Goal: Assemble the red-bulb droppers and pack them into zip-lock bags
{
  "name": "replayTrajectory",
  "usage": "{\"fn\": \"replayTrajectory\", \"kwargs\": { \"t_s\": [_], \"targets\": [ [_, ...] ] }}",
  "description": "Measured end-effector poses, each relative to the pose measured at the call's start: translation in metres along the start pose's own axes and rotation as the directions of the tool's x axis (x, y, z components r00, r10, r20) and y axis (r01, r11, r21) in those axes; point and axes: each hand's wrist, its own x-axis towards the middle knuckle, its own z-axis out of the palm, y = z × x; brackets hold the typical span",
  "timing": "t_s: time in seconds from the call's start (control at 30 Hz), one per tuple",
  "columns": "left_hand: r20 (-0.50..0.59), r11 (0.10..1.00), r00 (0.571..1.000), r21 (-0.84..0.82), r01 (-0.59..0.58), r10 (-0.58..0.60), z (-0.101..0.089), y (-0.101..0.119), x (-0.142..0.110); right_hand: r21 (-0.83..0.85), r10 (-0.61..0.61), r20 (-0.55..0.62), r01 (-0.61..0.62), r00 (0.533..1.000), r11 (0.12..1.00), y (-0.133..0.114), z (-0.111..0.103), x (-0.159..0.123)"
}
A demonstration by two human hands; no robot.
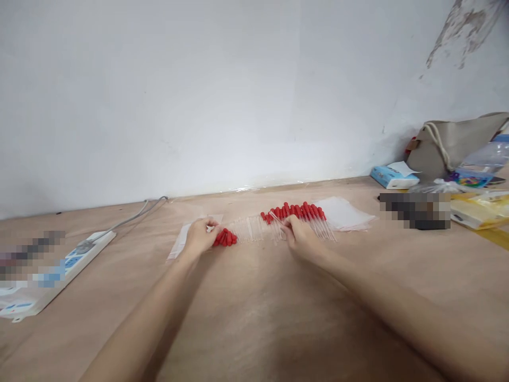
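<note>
My left hand [201,235] is at the left of the work area, its thumb and fingers brought together beside a small pile of red rubber bulbs [226,237]. Whatever sits between those fingertips is too small to make out. In the middle lie loose, thin clear tubes [251,228], side by side. My right hand [299,233] pinches a thin clear tube [277,218], which points up and to the left. Just behind that hand is a row of droppers [304,210], clear stems with red bulbs on their far ends; my fingers hide part of the row.
White sheets [345,212] lie right of the droppers, and another white sheet [178,243] by my left hand. A power strip [75,270] with a grey cable is at left. A tissue pack [393,176], a grey bag [449,143] and yellow packaging [483,209] are at right.
</note>
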Motion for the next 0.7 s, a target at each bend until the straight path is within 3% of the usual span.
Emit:
{"fn": "replayTrajectory", "kwargs": {
  "t_s": [0.17,0.37,0.47,0.57,0.7],
  "targets": [
    [0.149,0.986,0.976,0.075,0.146,-0.156,0.003,-0.016,0.044,-0.039,-0.241,-0.082,0.238,0.967,0.97,0.021,-0.009,-0.045],
    [0.295,0.967,0.922,0.107,0.23,-0.252,0.017,-0.014,0.058,-0.026,-0.269,-0.086,0.267,0.959,0.963,0.022,-0.008,-0.06],
    [0.231,0.972,0.944,0.063,0.227,-0.235,0.017,-0.011,0.057,-0.01,-0.267,-0.063,0.267,0.962,0.964,0.022,-0.006,-0.06],
    [0.073,0.985,0.983,-0.024,0.17,-0.168,0.012,-0.008,0.051,0.026,-0.255,-0.066,0.257,0.965,0.966,0.024,-0.005,-0.059],
    [-0.14,0.991,0.989,-0.132,0.018,-0.036,0.011,0.003,0.019,0.101,-0.188,-0.088,0.196,0.978,0.975,0.026,-0.007,-0.058]
  ]
}}
